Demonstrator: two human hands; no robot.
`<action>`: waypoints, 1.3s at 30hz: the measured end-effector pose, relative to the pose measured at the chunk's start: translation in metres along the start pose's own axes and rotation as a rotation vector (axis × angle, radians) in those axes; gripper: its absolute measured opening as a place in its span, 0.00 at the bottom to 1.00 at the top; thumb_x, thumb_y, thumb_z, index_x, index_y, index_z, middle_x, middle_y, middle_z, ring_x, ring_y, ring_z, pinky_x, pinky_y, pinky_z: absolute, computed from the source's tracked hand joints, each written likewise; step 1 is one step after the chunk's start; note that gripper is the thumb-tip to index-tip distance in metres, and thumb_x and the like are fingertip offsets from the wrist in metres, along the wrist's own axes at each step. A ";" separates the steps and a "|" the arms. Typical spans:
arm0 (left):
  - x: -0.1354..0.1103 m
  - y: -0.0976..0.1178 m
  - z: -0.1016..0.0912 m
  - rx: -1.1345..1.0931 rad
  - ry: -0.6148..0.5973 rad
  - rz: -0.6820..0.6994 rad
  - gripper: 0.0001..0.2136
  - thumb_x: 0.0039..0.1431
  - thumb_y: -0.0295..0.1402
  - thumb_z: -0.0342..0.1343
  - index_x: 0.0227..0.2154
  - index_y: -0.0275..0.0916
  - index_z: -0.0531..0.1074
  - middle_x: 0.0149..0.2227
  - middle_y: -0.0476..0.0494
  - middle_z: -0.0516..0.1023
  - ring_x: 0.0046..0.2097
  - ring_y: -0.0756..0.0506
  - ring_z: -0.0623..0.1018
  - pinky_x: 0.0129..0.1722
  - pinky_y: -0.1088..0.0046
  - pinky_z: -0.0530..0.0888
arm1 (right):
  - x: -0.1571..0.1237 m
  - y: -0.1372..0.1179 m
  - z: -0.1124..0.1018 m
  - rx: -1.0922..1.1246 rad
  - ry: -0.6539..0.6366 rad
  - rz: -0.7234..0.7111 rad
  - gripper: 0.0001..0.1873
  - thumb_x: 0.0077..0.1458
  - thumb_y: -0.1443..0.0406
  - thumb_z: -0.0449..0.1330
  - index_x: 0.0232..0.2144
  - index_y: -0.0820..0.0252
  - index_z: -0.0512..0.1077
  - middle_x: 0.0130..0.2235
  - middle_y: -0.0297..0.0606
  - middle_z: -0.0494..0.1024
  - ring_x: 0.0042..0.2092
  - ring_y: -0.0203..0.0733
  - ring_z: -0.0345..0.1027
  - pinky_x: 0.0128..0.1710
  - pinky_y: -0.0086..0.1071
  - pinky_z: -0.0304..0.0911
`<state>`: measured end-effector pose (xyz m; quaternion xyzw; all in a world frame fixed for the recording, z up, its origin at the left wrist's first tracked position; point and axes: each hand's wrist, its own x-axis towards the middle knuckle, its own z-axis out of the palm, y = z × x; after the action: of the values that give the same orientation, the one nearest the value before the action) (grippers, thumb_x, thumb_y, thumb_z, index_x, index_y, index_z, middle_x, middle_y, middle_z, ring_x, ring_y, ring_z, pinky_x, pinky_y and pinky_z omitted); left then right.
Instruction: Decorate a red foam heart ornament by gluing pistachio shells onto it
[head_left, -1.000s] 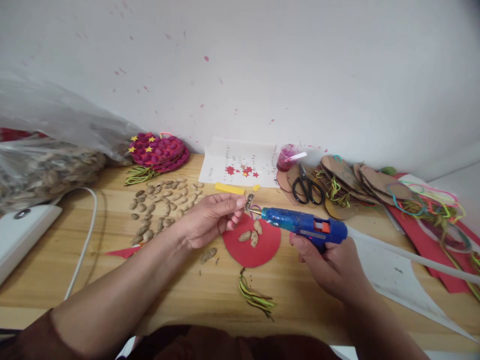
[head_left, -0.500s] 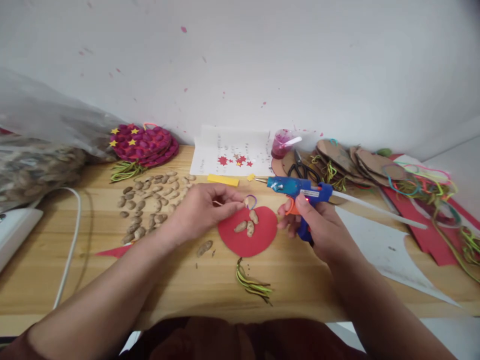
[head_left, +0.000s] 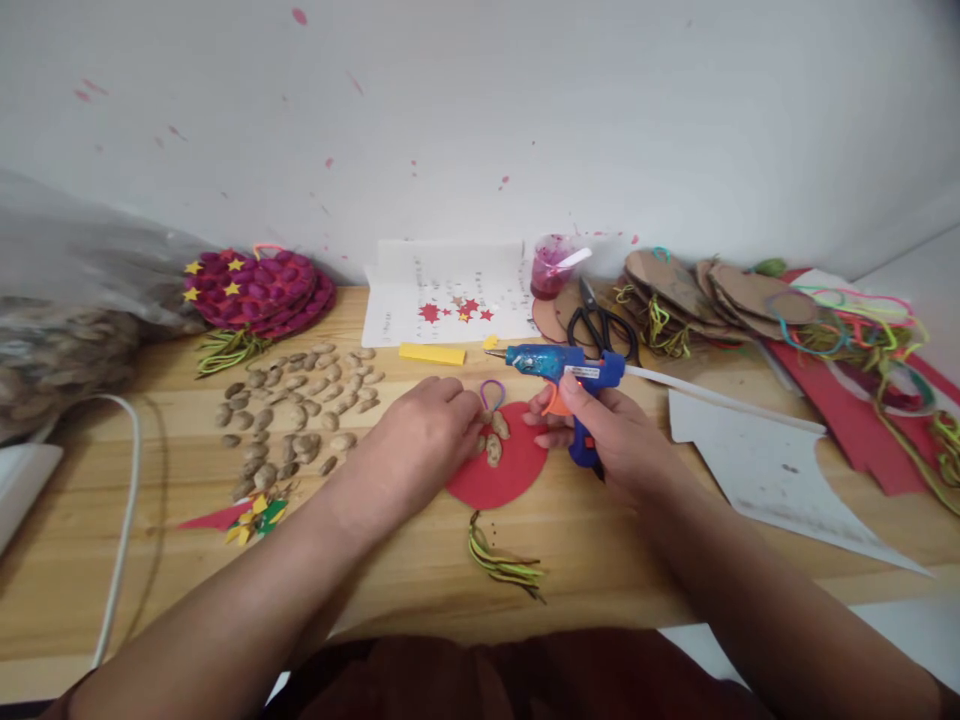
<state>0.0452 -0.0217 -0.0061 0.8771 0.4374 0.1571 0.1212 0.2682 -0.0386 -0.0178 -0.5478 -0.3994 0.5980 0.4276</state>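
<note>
My left hand [head_left: 431,430] is closed, its fingertips pinching a peanut down at the upper left of the red disc [head_left: 506,480]; the fingers partly hide it. Two more peanuts show plainly on the disc, including this upper peanut [head_left: 500,426]. A purple loop [head_left: 492,392] stands at the disc's top, and a green-yellow tassel [head_left: 501,565] hangs from its lower edge. In my right hand [head_left: 611,425] is a blue hot glue gun [head_left: 547,360], gripped by the handle with fingers by the orange trigger. Its nozzle points left, above the disc.
Loose peanuts [head_left: 300,400] lie spread to the left, near paper scraps [head_left: 255,518]. Behind are purple peanut discs [head_left: 259,290], a paper sheet [head_left: 390,310] with stars, a yellow strip [head_left: 432,354], a cup [head_left: 551,265] and scissors [head_left: 600,325]. Cardboard discs [head_left: 675,275] pile up at right.
My left hand has moved down from beside the purple loop onto the disc's upper left. My right hand with the glue gun has shifted slightly left. The view has shifted too, exposing coloured scraps.
</note>
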 end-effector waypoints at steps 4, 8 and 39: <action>0.001 0.003 0.000 0.103 -0.047 0.022 0.09 0.68 0.30 0.53 0.37 0.35 0.79 0.32 0.40 0.74 0.33 0.43 0.71 0.36 0.68 0.67 | -0.002 -0.001 0.001 0.031 0.018 0.017 0.26 0.51 0.41 0.68 0.33 0.57 0.76 0.38 0.41 0.83 0.38 0.42 0.80 0.37 0.32 0.77; 0.001 0.002 0.000 0.129 -0.059 0.031 0.09 0.68 0.29 0.52 0.38 0.35 0.78 0.32 0.40 0.73 0.34 0.43 0.72 0.36 0.67 0.67 | -0.001 -0.001 0.001 0.035 0.010 0.018 0.26 0.51 0.41 0.68 0.33 0.57 0.77 0.39 0.42 0.82 0.40 0.44 0.80 0.37 0.33 0.77; -0.002 0.000 0.002 0.061 -0.017 -0.038 0.09 0.69 0.28 0.54 0.40 0.35 0.80 0.35 0.42 0.78 0.37 0.43 0.78 0.40 0.67 0.74 | 0.001 -0.002 0.003 0.029 0.027 0.042 0.28 0.47 0.40 0.70 0.32 0.58 0.76 0.39 0.43 0.82 0.40 0.45 0.80 0.36 0.32 0.77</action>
<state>0.0445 -0.0232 -0.0080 0.8732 0.4575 0.1341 0.1011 0.2654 -0.0372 -0.0160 -0.5577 -0.3731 0.6054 0.4281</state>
